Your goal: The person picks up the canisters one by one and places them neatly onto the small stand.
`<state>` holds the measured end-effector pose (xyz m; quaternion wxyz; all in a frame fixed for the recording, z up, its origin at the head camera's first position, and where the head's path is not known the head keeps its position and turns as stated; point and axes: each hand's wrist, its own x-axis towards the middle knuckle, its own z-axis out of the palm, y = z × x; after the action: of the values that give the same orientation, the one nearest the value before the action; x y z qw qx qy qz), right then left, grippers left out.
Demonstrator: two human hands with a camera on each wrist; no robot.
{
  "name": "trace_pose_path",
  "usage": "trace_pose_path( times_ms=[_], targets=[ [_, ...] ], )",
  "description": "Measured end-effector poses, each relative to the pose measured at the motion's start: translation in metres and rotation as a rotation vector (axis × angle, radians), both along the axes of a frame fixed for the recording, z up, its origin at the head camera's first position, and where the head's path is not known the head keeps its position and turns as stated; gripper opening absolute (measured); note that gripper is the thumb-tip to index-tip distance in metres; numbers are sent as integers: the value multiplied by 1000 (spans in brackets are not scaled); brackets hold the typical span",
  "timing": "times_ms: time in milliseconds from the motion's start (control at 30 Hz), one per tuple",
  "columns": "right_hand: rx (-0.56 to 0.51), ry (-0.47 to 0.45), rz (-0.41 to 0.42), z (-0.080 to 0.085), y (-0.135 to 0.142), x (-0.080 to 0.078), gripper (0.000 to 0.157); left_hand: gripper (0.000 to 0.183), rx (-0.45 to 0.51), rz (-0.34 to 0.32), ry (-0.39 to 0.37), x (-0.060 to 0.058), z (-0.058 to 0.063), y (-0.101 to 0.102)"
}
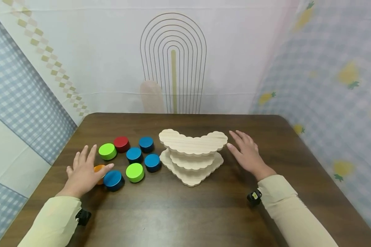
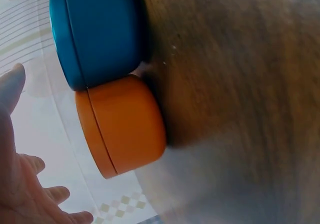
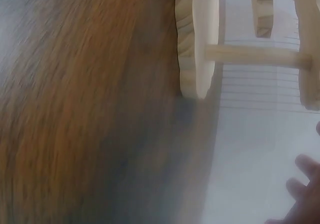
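Note:
On the left of the table, my left hand (image 1: 82, 175) hovers with fingers spread above an orange lidded tin (image 2: 127, 126), partly covering it in the head view. A blue tin (image 1: 113, 180) stands against the orange one, near my thumb. Around them are a red tin (image 1: 121, 144), two green tins (image 1: 107, 151) and several more blue ones (image 1: 134, 155). A pale wooden tiered stand (image 1: 193, 145) with scalloped edges rests at the table's middle. Just right of its top tier, my right hand (image 1: 247, 154) is held with fingers extended, gripping nothing; whether a fingertip touches the wood is unclear.
The dark wooden table (image 1: 160, 212) has rounded far corners. A printed cloth (image 1: 235, 61) hangs behind it, with checked cloth at both sides. Each wrist carries a small black camera (image 1: 83, 217). Round dowels (image 3: 260, 56) join the stand's tiers.

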<state>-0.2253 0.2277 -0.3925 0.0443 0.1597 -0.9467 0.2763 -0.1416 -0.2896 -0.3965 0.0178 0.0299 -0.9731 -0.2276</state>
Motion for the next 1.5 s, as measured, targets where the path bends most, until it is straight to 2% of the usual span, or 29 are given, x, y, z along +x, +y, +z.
trace_pose_path(
  times_ms=[200,400,733,933,1167,1500],
  targets=[
    [-51,-21,4,0,-5,-2,61,103,30,-3,-7,-3,0,0],
    [-89,-53,19,-2,-16,-6,61,105,65,8,-54,-1,-3,-8],
    [-147,-62,28,-8,-19,-11,58,101,188,-89,-70,2,-14,-36],
    [-156,-60,31,-9,-20,-11,58,106,184,-107,-121,2,-18,-43],
    [-166,-44,35,-11,-20,-10,56,109,109,-154,-156,0,-23,-51],
    [-179,-43,36,-11,-21,-10,54,94,133,-191,-145,-4,-27,-50]
  ],
)
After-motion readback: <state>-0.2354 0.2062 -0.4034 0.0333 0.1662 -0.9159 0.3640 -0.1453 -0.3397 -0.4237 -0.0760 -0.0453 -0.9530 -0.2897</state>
